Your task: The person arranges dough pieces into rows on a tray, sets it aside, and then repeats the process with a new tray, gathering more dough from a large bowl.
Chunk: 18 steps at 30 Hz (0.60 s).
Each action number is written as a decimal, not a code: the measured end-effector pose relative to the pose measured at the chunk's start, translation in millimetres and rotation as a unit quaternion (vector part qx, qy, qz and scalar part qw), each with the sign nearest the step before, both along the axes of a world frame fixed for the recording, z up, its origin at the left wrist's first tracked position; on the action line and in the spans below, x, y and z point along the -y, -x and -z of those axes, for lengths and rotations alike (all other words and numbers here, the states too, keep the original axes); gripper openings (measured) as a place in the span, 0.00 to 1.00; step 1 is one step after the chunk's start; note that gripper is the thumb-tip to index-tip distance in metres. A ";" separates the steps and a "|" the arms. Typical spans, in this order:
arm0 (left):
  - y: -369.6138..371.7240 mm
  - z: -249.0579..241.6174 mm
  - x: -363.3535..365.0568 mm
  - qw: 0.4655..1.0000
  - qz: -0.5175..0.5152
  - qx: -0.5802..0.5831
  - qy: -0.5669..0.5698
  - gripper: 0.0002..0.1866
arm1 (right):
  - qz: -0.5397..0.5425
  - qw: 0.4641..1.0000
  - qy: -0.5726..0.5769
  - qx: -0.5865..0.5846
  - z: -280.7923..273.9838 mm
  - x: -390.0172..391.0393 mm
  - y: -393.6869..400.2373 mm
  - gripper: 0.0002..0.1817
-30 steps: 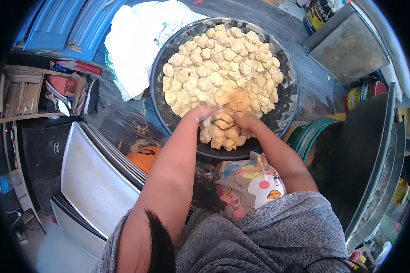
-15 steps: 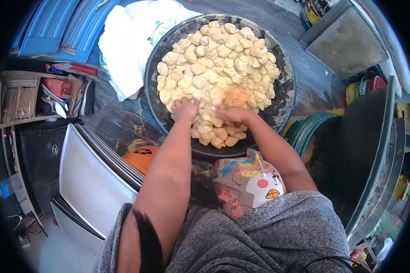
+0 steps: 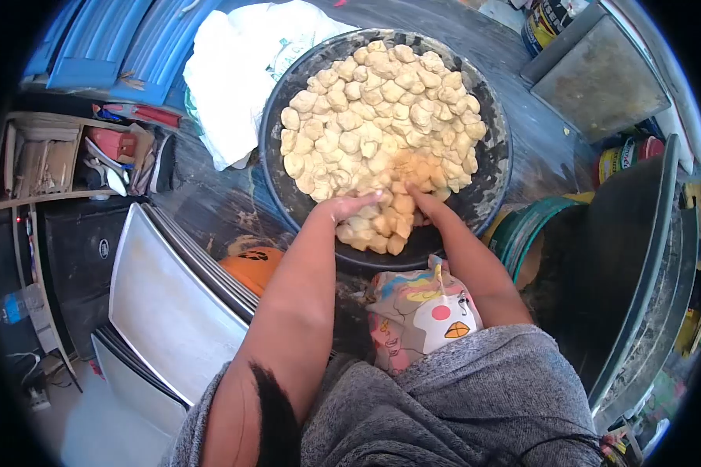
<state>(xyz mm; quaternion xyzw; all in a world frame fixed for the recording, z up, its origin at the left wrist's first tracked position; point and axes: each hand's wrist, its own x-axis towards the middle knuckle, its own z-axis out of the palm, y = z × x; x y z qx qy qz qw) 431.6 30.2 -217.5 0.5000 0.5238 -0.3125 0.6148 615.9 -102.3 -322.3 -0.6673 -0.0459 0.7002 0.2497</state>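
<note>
In the head view, a wide round black tub point(image 3: 491, 179) holds a heap of pale, floury lumps that look like dough point(image 3: 366, 117). An orange-brown powder point(image 3: 420, 167) colours part of the heap near my hands. My left hand point(image 3: 354, 207) reaches in from the near left, its thumb side up and the other fingers partly hidden by the lumps. Opposite it, my right hand point(image 3: 425, 205) curls round the near-right side, with its fingers mostly buried. Several orange-dusted lumps lie cupped between the two hands, close to the tub's near rim.
White plastic sheeting point(image 3: 230, 78) lies left of the tub. An orange rounded object point(image 3: 253, 268) and pale stacked panels point(image 3: 167, 300) are at near left. On the right are a green bucket point(image 3: 533, 229) and a large dark panel point(image 3: 615, 265). A patterned cloth bag point(image 3: 424, 315) sits before my body.
My left hand has moved right and nearer me, and my right hand has moved slightly right. More lumps between them now look orange. The whole view has shifted slightly.
</note>
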 end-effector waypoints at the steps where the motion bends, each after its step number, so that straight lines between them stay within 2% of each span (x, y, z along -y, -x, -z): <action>1: 4.6 15.6 -11.3 0.994 0.014 -0.003 0.104 0.62 | 0.016 0.998 -0.051 -0.042 -19.3 5.0 -0.7 0.52; 2: 5.8 11.5 -10.2 0.995 0.014 -0.006 0.100 0.62 | 0.017 0.997 -0.055 -0.045 -24.7 3.5 2.1 0.52; 4: 0.4 -2.0 3.3 0.998 -0.038 -0.004 0.040 0.65 | -0.052 0.993 -0.055 -0.086 -28.7 2.7 -0.8 0.51; 5: -3.0 -12.6 7.6 0.996 -0.067 0.029 0.046 0.66 | -0.031 0.990 -0.065 -0.118 -29.6 2.0 -4.2 0.51; 10: -4.3 -4.2 10.4 0.995 -0.054 0.035 0.081 0.70 | 0.006 0.988 -0.052 -0.145 -25.0 3.7 13.5 0.47; 12: -4.0 -2.5 10.0 0.996 -0.010 0.036 0.083 0.72 | 0.056 0.994 -0.092 -0.012 -24.9 5.1 25.3 0.45; 14: -6.3 7.5 13.7 0.998 0.013 0.019 0.054 0.74 | 0.067 0.995 -0.069 -0.038 -21.8 5.8 17.1 0.43; 16: -0.9 38.1 18.1 0.997 0.073 0.025 -0.023 0.76 | 0.032 0.978 -0.050 -0.201 2.2 7.2 7.1 0.48; 18: 0.2 41.8 21.0 0.997 0.057 0.017 -0.045 0.77 | 0.026 0.975 -0.057 -0.213 9.7 6.5 12.2 0.48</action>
